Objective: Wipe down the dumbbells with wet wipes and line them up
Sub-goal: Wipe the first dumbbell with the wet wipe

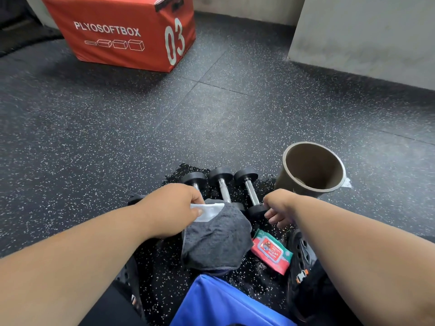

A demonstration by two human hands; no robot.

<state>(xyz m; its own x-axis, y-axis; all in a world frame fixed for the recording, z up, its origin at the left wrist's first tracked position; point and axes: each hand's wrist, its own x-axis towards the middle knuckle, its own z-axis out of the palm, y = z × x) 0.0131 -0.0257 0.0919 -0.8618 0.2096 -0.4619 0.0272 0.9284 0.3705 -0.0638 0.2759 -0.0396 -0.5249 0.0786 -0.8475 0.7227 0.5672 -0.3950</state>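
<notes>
In the head view, three small dumbbells with black round heads and chrome handles are lying side by side on the speckled black rubber floor, their handles pointing away from the person. The left dumbbell is being partly hidden by the left hand, the middle dumbbell is lying just beside it, and the right dumbbell is lying next to that.

A white wet wipe is being pinched in the closed fingers of the left hand, together with a dark grey towel that is hanging down from the same grip and draping over the near ends of the left and middle dumbbells. The near head of the right dumbbell is being touched by the right hand, whose fingers are curled around it.

A red and green pack of wet wipes is lying flat on the floor just below the right hand. A brown cylindrical bin is standing tilted in the view, just right of the dumbbells. A red plyo box marked PLYOSOFTBOX 03 is resting well apart at the far left. A blue padded surface is showing at the bottom edge.
</notes>
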